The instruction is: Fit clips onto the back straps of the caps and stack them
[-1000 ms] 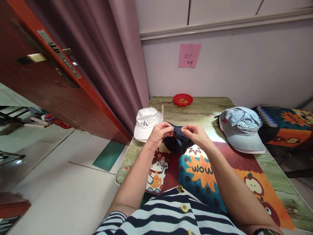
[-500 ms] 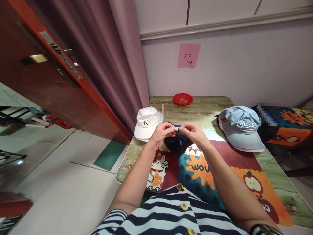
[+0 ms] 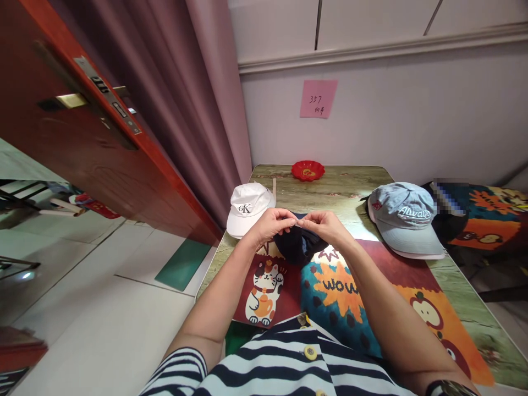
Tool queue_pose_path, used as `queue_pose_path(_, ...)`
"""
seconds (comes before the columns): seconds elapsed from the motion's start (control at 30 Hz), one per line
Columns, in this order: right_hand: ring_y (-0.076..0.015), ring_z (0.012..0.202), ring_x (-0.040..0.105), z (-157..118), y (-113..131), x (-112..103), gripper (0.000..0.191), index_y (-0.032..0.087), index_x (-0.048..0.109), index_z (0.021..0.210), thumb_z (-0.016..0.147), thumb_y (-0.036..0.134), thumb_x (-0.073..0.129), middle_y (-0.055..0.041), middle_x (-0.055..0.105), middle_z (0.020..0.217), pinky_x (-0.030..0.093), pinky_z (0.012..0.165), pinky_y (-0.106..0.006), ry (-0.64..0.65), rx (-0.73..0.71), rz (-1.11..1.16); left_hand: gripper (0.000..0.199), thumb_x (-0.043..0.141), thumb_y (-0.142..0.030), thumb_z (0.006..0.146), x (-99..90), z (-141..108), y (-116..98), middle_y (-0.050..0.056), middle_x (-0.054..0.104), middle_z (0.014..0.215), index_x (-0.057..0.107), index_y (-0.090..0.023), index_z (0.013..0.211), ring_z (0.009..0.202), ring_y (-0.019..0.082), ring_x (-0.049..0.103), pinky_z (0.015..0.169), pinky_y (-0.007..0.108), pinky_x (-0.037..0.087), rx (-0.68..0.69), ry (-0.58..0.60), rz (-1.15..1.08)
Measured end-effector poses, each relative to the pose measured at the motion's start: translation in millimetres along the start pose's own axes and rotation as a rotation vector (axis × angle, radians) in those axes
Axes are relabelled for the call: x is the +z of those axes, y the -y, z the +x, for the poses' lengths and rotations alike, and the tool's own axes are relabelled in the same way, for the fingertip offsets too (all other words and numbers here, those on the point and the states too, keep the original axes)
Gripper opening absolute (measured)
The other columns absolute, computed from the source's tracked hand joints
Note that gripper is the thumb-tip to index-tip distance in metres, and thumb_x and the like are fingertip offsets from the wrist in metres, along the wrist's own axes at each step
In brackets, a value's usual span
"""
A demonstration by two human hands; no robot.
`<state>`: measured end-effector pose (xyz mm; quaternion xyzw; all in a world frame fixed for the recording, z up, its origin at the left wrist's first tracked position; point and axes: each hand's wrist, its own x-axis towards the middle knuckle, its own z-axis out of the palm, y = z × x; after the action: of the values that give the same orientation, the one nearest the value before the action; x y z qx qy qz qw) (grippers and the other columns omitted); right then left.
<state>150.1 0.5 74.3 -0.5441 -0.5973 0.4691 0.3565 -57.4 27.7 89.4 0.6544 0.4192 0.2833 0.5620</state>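
A dark navy cap [image 3: 297,246] is between my hands above the patterned mat, its crown hanging below my fingers. My left hand [image 3: 275,223] is closed in a pinch at the cap's upper edge, by its strap. Facing it, my right hand [image 3: 319,223] pinches the same spot, and the fingertips of both hands almost meet. The strap end and its buckle are mostly covered by my fingers. To the left sits a white cap [image 3: 247,206] with black letters. A light blue cap [image 3: 406,217] with white lettering lies on the right.
A red scalloped dish [image 3: 308,170] stands at the back of the wood-look table [image 3: 346,187]. The colourful mat [image 3: 289,308] covers the table's front. A pink note [image 3: 318,99] is on the wall. An open wooden door [image 3: 136,170] and a curtain [image 3: 206,99] are at the left.
The silvery buckle that showed between my fingertips is now covered by them. Both hands stay at the cap's strap, with fingertips closer together. The view has shifted slightly.
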Motion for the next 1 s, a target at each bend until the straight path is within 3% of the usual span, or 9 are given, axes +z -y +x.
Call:
queue_pose_path(0.17, -0.0108, 0.054, 0.041, -4, 10, 1, 0.05, 0.015, 0.074, 0.079, 0.07, 0.064, 0.074, 0.0015, 0.055, 0.059, 0.029, 0.049, -0.025, -0.019, 0.025, 0.023, 0.029, 0.073, -0.031, 0.079, -1.5, 0, -15, -0.004, 0.056, 0.065, 0.072, -0.017, 0.104, 0.051, 0.007, 0.045, 0.046, 0.02, 0.031, 0.046, -0.111, 0.16)
queue_pose_path(0.3, -0.0113, 0.053, 0.042, 0, 9, 1, 0.045, 0.016, 0.068, 0.071, 0.07, 0.061, 0.074, 0.0019, 0.053, 0.056, 0.027, 0.048, -0.025, -0.002, 0.032, 0.043, 0.04, 0.073, -0.046, 0.081, -6.4, 8, -22, 0.0, 0.065, 0.078, 0.072, -0.018, 0.11, 0.048, 0.007, 0.046, 0.042, 0.021, 0.03, -0.035, 0.179, 0.181)
queue_pose_path(0.37, -0.0113, 0.053, 0.042, 3, 6, 1, 0.045, 0.017, 0.067, 0.07, 0.071, 0.061, 0.073, 0.0021, 0.052, 0.056, 0.028, 0.049, -0.025, -0.003, 0.006, 0.076, 0.044, 0.075, -0.053, 0.079, -10.4, 15, -20, 0.0, 0.062, 0.071, 0.072, -0.016, 0.103, 0.047, 0.007, 0.047, 0.042, 0.021, 0.03, -0.079, 0.261, 0.145)
queue_pose_path(0.47, -0.011, 0.056, 0.043, 3, -1, -1, 0.046, 0.017, 0.065, 0.072, 0.075, 0.063, 0.071, 0.0015, 0.056, 0.061, 0.03, 0.052, -0.025, 0.02, -0.019, 0.183, 0.043, 0.079, -0.053, 0.075, -18.2, 24, -13, -0.004, 0.051, 0.056, 0.071, -0.015, 0.093, 0.045, 0.007, 0.045, 0.042, 0.02, 0.031, -0.113, 0.215, 0.054)
queue_pose_path(0.63, -0.0114, 0.058, 0.042, -2, -10, -12, 0.047, 0.019, 0.063, 0.072, 0.08, 0.065, 0.067, 0.0005, 0.056, 0.065, 0.029, 0.053, -0.025, 0.128, -0.014, 0.265, 0.041, 0.084, -0.05, 0.071, -30.0, 30, -4, -0.004, 0.049, 0.054, 0.068, -0.015, 0.085, 0.044, 0.005, 0.044, 0.039, 0.017, 0.027, -0.134, 0.202, -0.086)
queue_pose_path(0.77, -0.0116, 0.06, 0.042, -1, -4, -20, 0.041, 0.019, 0.061, 0.07, 0.075, 0.058, 0.074, 0.0019, 0.054, 0.063, 0.03, 0.055, -0.025, 0.065, -0.07, 0.291, 0.04, 0.085, -0.046, 0.071, -28.6, 27, -4, -0.003, 0.053, 0.058, 0.069, -0.015, 0.09, 0.045, 0.006, 0.049, 0.039, 0.017, 0.03, -0.121, 0.257, -0.175)
queue_pose_path(1.0, -0.0103, 0.057, 0.039, -3, 6, -17, 0.045, 0.019, 0.057, 0.065, 0.071, 0.06, 0.076, 0.0033, 0.05, 0.06, 0.029, 0.053, -0.025, 0.018, -0.073, 0.244, 0.035, 0.084, -0.042, 0.071, -19.3, 20, -1, -0.004, 0.054, 0.058, 0.07, -0.014, 0.086, 0.044, 0.005, 0.046, 0.04, 0.018, 0.028, -0.071, 0.175, -0.152)
